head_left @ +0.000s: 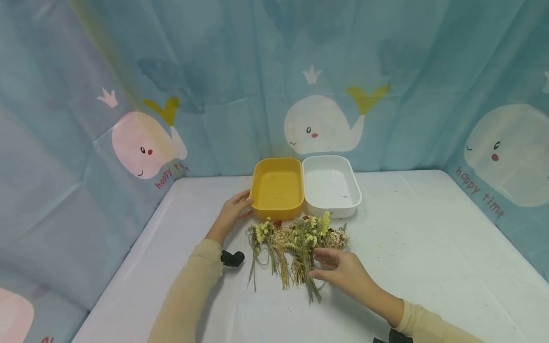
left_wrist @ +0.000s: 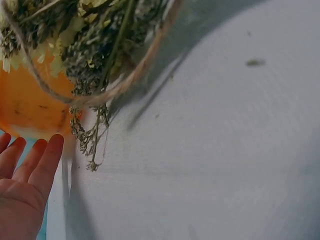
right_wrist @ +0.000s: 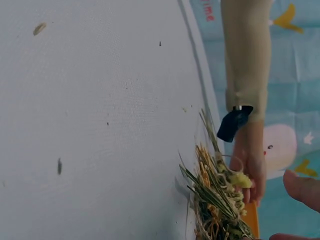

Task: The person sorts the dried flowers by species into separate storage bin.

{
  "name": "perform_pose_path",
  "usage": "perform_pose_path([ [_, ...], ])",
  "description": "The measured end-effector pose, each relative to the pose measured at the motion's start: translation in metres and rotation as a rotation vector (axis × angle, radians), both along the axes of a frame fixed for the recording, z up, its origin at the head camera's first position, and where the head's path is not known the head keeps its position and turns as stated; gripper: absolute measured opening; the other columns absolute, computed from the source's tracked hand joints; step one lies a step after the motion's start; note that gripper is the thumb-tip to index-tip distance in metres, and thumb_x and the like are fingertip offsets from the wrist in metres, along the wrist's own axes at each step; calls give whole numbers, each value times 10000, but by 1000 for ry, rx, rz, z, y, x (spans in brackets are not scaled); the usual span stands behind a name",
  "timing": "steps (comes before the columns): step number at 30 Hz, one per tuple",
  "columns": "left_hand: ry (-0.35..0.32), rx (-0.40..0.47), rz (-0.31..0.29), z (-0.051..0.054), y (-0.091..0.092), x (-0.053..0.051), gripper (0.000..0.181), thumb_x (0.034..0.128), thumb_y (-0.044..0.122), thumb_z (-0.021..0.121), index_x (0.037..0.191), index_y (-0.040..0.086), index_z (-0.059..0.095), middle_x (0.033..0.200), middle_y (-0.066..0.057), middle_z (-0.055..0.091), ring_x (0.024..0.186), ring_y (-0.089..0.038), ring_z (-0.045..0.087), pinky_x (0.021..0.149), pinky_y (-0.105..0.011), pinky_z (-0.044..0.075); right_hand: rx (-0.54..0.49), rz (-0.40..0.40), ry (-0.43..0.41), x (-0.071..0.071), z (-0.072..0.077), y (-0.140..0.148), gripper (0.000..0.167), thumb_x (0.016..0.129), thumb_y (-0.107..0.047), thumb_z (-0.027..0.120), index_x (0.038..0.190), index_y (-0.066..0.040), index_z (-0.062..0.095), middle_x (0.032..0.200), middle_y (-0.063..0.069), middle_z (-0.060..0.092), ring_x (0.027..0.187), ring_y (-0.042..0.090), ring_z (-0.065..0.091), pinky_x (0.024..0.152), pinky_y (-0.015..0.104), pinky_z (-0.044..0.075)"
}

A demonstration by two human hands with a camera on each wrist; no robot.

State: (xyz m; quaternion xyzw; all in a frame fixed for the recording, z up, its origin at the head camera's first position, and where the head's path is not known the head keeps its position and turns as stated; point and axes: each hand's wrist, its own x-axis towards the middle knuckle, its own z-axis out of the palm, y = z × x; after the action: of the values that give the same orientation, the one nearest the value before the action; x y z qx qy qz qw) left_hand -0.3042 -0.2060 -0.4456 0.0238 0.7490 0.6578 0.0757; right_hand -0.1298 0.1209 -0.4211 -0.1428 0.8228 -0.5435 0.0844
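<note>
Small bundles of dried flowers (head_left: 280, 240) lie in a row on the white table, yellow, cream and dark red heads toward the trays, some stems tied with twine. My left hand (head_left: 233, 213) is at the left wall of the yellow tray (head_left: 279, 213), its fingers extended; contact is hard to tell. In the left wrist view the left hand (left_wrist: 27, 180) shows spread fingers near the tray. My right hand (head_left: 343, 271) is beside the stems of a greenish-yellow bundle (head_left: 306, 247), thumb and fingers apart. The right thumb (right_wrist: 303, 190) stands away from the bundles (right_wrist: 215, 200) in the right wrist view.
A white tray (head_left: 332, 209) stands against the yellow one's right side, near the table's back edge. Small plant crumbs are scattered on the tabletop (head_left: 411, 247). Blue whale-print curtains (head_left: 240, 95) surround the table at the back and sides.
</note>
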Motion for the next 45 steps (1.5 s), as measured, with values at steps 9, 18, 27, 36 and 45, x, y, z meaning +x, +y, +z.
perform_pose_path([
  [9,-10,49,-10,6,5,-1,557,1015,235,583,1531,136,399,1595,-82,382,1439,-296,419,1141,-476,467,74,-77,-24,-7,-3,-7,573,753,-283,864,1196,31,681,1129,162,739,982,232,729,766,197,621],
  [18,8,31,-2,3,7,-1,539,1015,257,585,1520,163,423,1572,-69,422,1419,-271,446,1112,-446,501,67,-30,-73,-13,-4,-7,486,774,-252,853,1138,36,708,1018,131,765,863,160,717,634,193,594],
  [27,-19,40,11,-1,4,-2,540,1020,224,575,1525,124,410,1585,-80,400,1418,-294,445,1136,-478,472,116,-2,-143,-18,-6,-12,455,769,-270,855,1089,29,735,895,66,762,781,119,691,627,219,591],
  [36,-23,34,-1,-5,0,-2,551,1015,269,587,1526,157,413,1593,-41,391,1435,-264,426,1143,-469,466,97,5,-157,-22,-13,-14,414,760,-203,858,1059,54,733,859,108,769,677,127,702,591,246,609],
  [45,-18,36,0,-7,1,-2,563,1007,272,602,1525,159,415,1614,-30,355,1443,-271,414,1124,-470,486,-6,19,-235,-20,-14,-14,348,797,-48,797,1090,113,700,871,156,763,744,205,749,673,305,654],
])
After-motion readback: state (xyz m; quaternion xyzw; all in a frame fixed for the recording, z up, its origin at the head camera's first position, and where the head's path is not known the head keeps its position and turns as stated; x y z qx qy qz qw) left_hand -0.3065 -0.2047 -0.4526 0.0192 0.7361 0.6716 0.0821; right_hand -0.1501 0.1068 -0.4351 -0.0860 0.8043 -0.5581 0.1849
